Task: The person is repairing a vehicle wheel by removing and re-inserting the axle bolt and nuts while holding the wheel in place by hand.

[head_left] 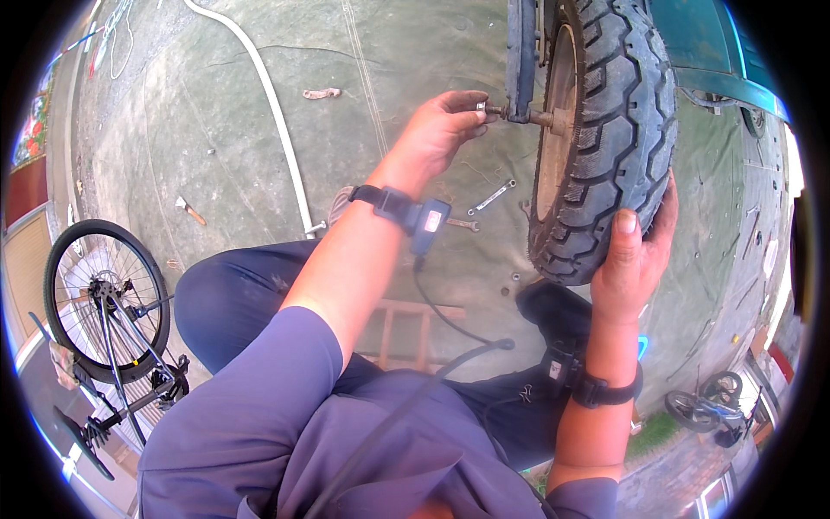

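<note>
Single head-worn fisheye view, looking steeply down from close range. Forearms enter from six o'clock; tyre (605, 130) at one o'clock; ground (216, 130) fills the rest. Rim probably distorted.

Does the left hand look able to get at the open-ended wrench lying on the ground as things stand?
Probably yes. The wrench lies in the open just below the left hand, with nothing over it, though that hand's fingers are now on the nut at the axle of the tyre.
</note>
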`<state>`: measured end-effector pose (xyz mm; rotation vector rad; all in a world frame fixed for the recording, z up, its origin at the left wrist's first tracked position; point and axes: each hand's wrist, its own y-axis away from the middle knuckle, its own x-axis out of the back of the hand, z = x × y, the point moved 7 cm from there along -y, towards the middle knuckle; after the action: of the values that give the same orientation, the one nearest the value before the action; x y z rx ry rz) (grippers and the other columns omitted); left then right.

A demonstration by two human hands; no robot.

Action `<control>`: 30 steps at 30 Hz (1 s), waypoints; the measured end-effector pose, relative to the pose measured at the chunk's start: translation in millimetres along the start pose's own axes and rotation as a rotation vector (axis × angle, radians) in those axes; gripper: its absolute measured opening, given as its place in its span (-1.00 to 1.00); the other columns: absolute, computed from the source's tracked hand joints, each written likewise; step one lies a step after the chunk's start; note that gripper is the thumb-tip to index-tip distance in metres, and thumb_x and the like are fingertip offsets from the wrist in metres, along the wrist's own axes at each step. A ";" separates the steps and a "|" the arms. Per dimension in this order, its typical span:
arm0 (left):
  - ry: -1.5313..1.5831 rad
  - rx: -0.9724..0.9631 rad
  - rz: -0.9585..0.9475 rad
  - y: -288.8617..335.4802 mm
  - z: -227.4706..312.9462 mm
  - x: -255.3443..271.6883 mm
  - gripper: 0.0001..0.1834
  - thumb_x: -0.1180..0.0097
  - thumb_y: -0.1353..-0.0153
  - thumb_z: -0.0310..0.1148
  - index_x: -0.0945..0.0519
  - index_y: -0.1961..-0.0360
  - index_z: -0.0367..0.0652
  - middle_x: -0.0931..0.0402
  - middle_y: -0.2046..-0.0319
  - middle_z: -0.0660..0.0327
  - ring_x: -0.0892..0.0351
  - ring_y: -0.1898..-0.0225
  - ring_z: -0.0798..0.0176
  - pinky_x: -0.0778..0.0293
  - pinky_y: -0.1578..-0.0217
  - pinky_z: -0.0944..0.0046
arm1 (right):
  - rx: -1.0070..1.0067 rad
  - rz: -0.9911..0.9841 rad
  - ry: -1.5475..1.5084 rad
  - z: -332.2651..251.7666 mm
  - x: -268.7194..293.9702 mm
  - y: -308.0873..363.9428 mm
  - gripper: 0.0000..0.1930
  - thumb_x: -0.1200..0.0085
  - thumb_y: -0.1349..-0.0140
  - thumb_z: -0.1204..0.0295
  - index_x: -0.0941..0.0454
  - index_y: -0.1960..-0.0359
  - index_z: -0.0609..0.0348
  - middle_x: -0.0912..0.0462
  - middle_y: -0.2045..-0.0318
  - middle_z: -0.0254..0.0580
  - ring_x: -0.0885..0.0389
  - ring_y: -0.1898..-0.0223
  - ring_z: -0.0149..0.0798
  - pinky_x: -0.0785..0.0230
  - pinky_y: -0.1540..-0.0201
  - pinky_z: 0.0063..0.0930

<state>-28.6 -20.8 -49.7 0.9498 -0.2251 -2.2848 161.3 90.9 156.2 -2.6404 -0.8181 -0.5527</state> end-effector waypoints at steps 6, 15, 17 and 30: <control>-0.040 0.189 0.091 1.8 -2.8 8.4 -0.52 -0.09 -0.34 -0.19 -0.45 -0.09 -0.40 -0.58 0.13 0.02 -0.59 0.14 0.17 -0.47 0.10 0.23 | -0.002 0.003 0.012 -0.4 -0.3 0.3 -0.09 -0.19 -0.12 -0.07 -0.22 -0.27 0.51 -0.38 -0.20 0.15 -0.34 -0.23 -0.07 -0.11 -0.30 -0.26; -0.147 0.113 0.048 -6.6 2.8 7.4 -0.64 -0.08 -0.35 -0.23 -0.54 0.03 -0.34 -0.62 0.27 0.08 -0.60 0.28 0.25 -0.50 0.24 0.29 | 0.039 -0.058 0.058 -4.0 -2.4 1.0 -0.20 -0.04 -0.29 0.04 -0.14 -0.31 0.53 -0.34 -0.24 0.10 -0.31 -0.26 -0.14 -0.04 -0.34 -0.31; -0.133 0.105 0.029 -7.0 3.5 7.4 -0.65 -0.09 -0.34 -0.27 -0.53 0.01 -0.35 -0.62 0.24 0.07 -0.61 0.25 0.24 -0.51 0.21 0.28 | 0.038 -0.060 0.061 -4.3 -2.6 1.0 -0.20 -0.04 -0.28 0.04 -0.14 -0.31 0.53 -0.34 -0.24 0.10 -0.31 -0.26 -0.14 -0.04 -0.34 -0.31; -0.209 0.105 0.012 -2.5 1.0 7.3 -0.62 -0.09 -0.35 -0.25 -0.52 -0.01 -0.36 -0.60 0.22 0.10 -0.58 0.22 0.25 -0.51 0.16 0.27 | -0.018 0.000 -0.019 0.2 -0.5 0.8 -0.08 -0.19 -0.12 -0.05 -0.19 -0.28 0.51 -0.37 -0.20 0.14 -0.33 -0.23 -0.09 -0.10 -0.31 -0.26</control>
<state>-34.4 -23.5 -54.2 0.7577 -0.4421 -2.3804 161.5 90.1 155.6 -2.6653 -0.8229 -0.5387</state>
